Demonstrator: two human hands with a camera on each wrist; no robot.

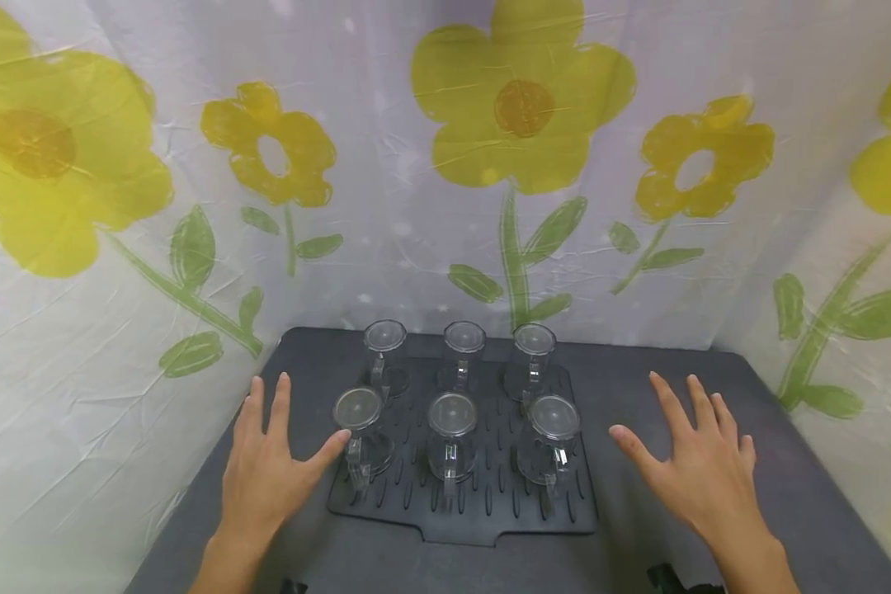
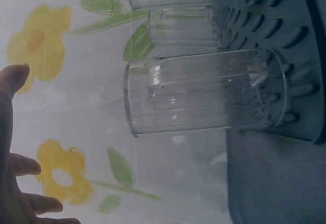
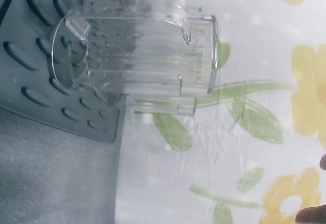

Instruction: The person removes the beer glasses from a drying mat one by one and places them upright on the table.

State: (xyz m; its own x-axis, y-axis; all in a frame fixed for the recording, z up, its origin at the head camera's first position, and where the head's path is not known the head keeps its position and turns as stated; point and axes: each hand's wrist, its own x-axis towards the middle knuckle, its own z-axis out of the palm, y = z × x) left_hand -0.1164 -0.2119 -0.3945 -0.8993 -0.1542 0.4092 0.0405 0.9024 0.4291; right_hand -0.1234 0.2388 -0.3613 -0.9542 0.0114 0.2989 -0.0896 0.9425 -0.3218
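While between hands, 6 mugs

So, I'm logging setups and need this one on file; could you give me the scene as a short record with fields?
Items: six clear handled mugs, upside down
Layout: two rows of three
Support: dark ridged drying mat on a dark table
Left grip: bare hand left of the mat, fingers spread, holding nothing
Right grip: bare hand right of the mat, fingers spread, holding nothing
Backdrop: pale sheet printed with yellow flowers and green leaves
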